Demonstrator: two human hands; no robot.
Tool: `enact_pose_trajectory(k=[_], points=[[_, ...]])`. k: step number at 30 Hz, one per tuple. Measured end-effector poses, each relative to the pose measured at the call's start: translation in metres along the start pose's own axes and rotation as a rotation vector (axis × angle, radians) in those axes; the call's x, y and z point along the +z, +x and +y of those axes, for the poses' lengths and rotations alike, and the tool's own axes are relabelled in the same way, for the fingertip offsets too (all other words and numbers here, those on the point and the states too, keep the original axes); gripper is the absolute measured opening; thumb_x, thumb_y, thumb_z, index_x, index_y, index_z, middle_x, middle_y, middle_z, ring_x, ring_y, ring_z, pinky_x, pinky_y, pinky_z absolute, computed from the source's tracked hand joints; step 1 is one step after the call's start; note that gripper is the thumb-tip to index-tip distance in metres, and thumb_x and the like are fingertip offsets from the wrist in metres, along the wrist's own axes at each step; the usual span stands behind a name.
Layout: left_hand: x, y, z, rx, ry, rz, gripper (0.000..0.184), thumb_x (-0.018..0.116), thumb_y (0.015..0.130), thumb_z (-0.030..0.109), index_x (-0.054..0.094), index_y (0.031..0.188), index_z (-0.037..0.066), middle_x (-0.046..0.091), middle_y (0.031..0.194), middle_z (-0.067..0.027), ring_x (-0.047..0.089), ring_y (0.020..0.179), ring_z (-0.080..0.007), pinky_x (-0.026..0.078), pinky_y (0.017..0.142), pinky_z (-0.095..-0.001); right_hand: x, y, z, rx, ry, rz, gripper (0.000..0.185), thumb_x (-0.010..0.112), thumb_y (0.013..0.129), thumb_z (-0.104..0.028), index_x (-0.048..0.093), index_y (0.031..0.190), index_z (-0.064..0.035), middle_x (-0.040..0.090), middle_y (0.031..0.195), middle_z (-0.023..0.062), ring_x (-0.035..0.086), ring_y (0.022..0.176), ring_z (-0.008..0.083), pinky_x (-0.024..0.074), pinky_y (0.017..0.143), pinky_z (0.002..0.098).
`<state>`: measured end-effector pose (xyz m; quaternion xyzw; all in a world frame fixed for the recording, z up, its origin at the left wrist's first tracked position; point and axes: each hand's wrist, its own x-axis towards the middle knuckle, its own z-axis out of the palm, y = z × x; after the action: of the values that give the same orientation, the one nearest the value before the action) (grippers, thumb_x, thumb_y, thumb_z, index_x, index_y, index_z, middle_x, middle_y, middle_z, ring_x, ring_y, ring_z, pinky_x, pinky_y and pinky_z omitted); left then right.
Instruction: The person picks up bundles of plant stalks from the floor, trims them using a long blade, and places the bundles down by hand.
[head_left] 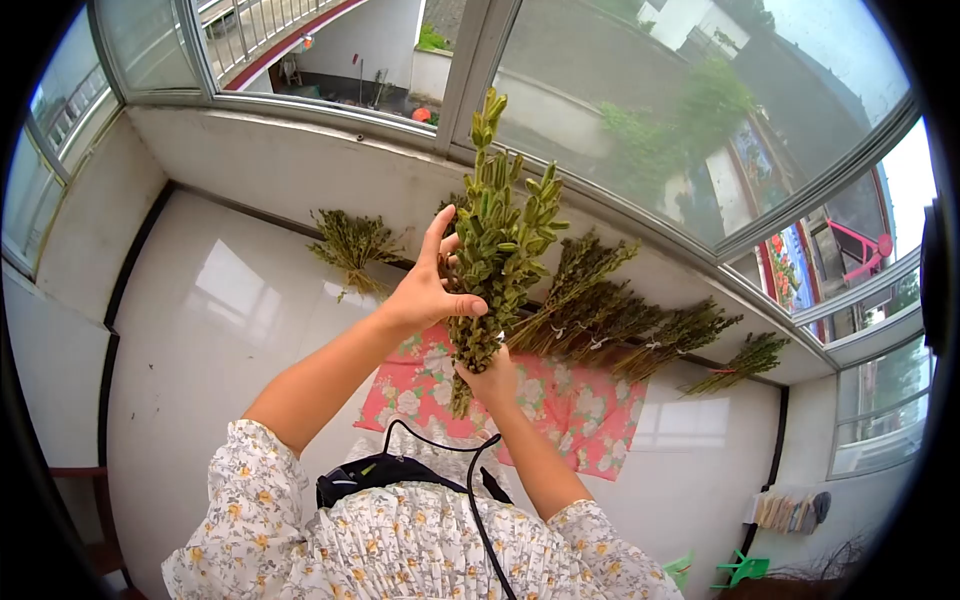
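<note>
A tall bundle of sesame stalks (pixel 503 230), thick with green-brown pods, is held upright in front of me. My right hand (pixel 492 382) is closed around its lower part, with some fingers hidden behind the stalks. At the bundle's left side is my left hand (pixel 424 293), thumb in front and fingers spread apart, cupped against the pods without a closed grip. Below lies a pink floral cloth (pixel 590 410) on the floor. Several more tied bundles (pixel 600 320) lean along the wall behind it.
One bundle (pixel 355 245) leans at the wall to the left, and another (pixel 740 362) stands at the far right. Windows (pixel 690 130) run above the low wall (pixel 290 160). A green stool (pixel 743 570) and a rack of hanging cloths (pixel 790 512) are at lower right.
</note>
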<state>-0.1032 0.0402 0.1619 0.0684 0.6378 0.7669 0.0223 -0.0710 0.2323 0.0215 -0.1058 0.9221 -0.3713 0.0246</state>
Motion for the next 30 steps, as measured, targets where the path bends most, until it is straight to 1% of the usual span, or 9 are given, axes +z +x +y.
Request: enact_pose_trajectory(k=[1, 3, 8, 11, 13, 14, 18, 24, 30], points=[[-0.009, -0.003, 0.000, -0.012, -0.057, 0.040, 0.135, 0.086, 0.043, 0.050, -0.001, 0.143, 0.021, 0.015, 0.142, -0.0234, 0.020, 0.131, -0.0361, 0.029, 0.099, -0.0391, 0.002, 0.000, -0.002, -0.003, 0.005, -0.010, 0.047, 0.074, 0.065, -0.030, 0.058, 0.106, -0.0154, 0.052, 0.094, 0.0114, 0.059, 0.079, 0.0328, 0.0472, 0.066, 0.0426], [-0.039, -0.013, -0.003, -0.007, 0.044, 0.204, 0.128, 0.084, 0.046, 0.051, 0.006, 0.142, 0.020, 0.021, 0.142, -0.0234, 0.021, 0.131, -0.0384, 0.030, 0.099, -0.0477, 0.005, 0.001, -0.007, 0.068, -0.126, -0.113, 0.051, 0.076, 0.062, -0.024, 0.056, 0.107, -0.0126, 0.052, 0.100, 0.0127, 0.057, 0.085, 0.0335, 0.0470, 0.069, 0.0420], [-0.081, -0.015, 0.002, 0.001, -0.043, 0.234, 0.123, 0.085, 0.052, 0.043, 0.007, 0.142, 0.012, 0.028, 0.139, -0.0213, 0.028, 0.129, -0.0336, 0.032, 0.099, -0.0422, 0.023, -0.004, 0.014, 0.006, -0.265, -0.169, 0.048, 0.070, 0.067, -0.035, 0.056, 0.109, -0.0189, 0.049, 0.099, 0.0143, 0.059, 0.079, 0.0329, 0.0484, 0.063, 0.0434], [-0.064, -0.013, 0.009, 0.046, -0.078, 0.203, 0.098, 0.082, 0.062, 0.025, 0.022, 0.138, 0.010, 0.047, 0.123, -0.0155, 0.046, 0.114, -0.0243, 0.039, 0.093, -0.0347, 0.037, 0.001, 0.027, 0.017, -0.306, -0.245, 0.047, 0.069, 0.068, -0.036, 0.053, 0.107, -0.0147, 0.048, 0.102, 0.0132, 0.060, 0.070, 0.0326, 0.0500, 0.060, 0.0434], [-0.058, -0.010, -0.001, -0.042, -0.268, 0.386, 0.069, 0.075, 0.069, 0.006, 0.037, 0.127, 0.009, 0.057, 0.103, -0.0079, 0.055, 0.095, -0.0162, 0.044, 0.085, -0.0289, 0.047, 0.004, 0.038, 0.069, -0.261, -0.247, 0.050, 0.072, 0.065, -0.038, 0.055, 0.108, -0.0174, 0.048, 0.102, 0.0136, 0.060, 0.075, 0.0339, 0.0491, 0.063, 0.0432], [-0.053, -0.008, -0.004, -0.044, -0.325, 0.415, 0.045, 0.068, 0.071, -0.004, 0.048, 0.110, 0.008, 0.058, 0.091, -0.0025, 0.056, 0.084, -0.0124, 0.045, 0.077, -0.0251, 0.051, 0.006, 0.044, 0.052, -0.266, -0.263, 0.054, 0.072, 0.064, -0.040, 0.055, 0.109, -0.0165, 0.048, 0.103, 0.0135, 0.060, 0.075, 0.0338, 0.0491, 0.063, 0.0431], [-0.038, -0.005, -0.031, -0.111, -0.345, 0.480, 0.026, 0.066, 0.072, -0.006, 0.053, 0.089, 0.009, 0.053, 0.081, 0.0023, 0.051, 0.075, -0.0082, 0.043, 0.068, -0.0232, 0.045, 0.013, 0.068, -0.013, -0.282, -0.382, 0.066, 0.074, 0.061, -0.043, 0.052, 0.117, -0.0155, 0.048, 0.105, 0.0133, 0.060, 0.078, 0.0334, 0.0489, 0.064, 0.0435], [-0.033, 0.000, -0.081, -0.135, -0.136, 0.516, 0.025, 0.066, 0.072, -0.007, 0.052, 0.085, 0.010, 0.052, 0.079, 0.0033, 0.050, 0.075, -0.0072, 0.042, 0.068, -0.0221, -0.003, -0.005, 0.136, 0.072, -0.299, -0.629, 0.066, 0.068, 0.072, -0.033, 0.041, 0.130, -0.0231, 0.048, 0.112, 0.0132, 0.059, 0.089, 0.0324, 0.0487, 0.072, 0.0426], [-0.047, 0.023, -0.124, -0.111, 0.171, 0.609, 0.019, 0.067, 0.073, -0.002, 0.053, 0.082, 0.009, 0.054, 0.075, 0.0024, 0.049, 0.071, -0.0077, 0.042, 0.067, -0.0239, -0.059, -0.092, 0.221, 0.095, -0.241, -0.515, 0.055, 0.063, 0.077, -0.021, 0.043, 0.128, -0.0242, 0.054, 0.100, 0.0109, 0.059, 0.086, 0.0295, 0.0481, 0.071, 0.0413]])
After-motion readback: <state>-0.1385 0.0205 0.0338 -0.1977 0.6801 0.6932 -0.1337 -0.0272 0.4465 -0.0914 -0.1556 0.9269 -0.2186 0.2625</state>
